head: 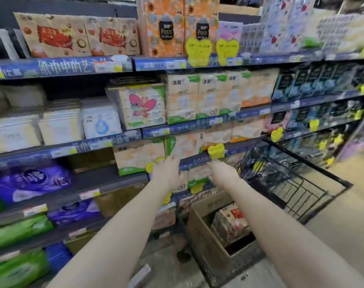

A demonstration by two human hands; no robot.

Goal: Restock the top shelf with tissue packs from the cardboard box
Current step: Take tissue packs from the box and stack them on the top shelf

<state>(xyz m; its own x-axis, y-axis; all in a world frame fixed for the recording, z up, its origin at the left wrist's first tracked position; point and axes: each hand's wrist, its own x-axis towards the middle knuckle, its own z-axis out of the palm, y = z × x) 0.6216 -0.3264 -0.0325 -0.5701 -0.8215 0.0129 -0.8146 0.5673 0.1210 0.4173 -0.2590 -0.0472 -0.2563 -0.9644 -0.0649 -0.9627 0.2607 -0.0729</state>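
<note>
A cardboard box [199, 227] stands inside a black wire trolley [297, 183] at the lower middle. In the box lie tissue packs [231, 223] with beige wrap and a red label. Two matching beige packs [77, 36] with red labels stand on the top shelf [60, 67] at the upper left. My left hand [166, 171] and my right hand [222, 171] are stretched forward, side by side, in front of a lower shelf above the trolley. Both hold nothing and their fingers look spread, though the frame is blurred.
Shelves full of tissue packs fill the view: orange packs [162, 28] on the top shelf, white and green packs in the middle, purple [31, 181] and green bags at the lower left. Yellow price tags hang from the shelf edges. The aisle floor [343, 225] runs on the right.
</note>
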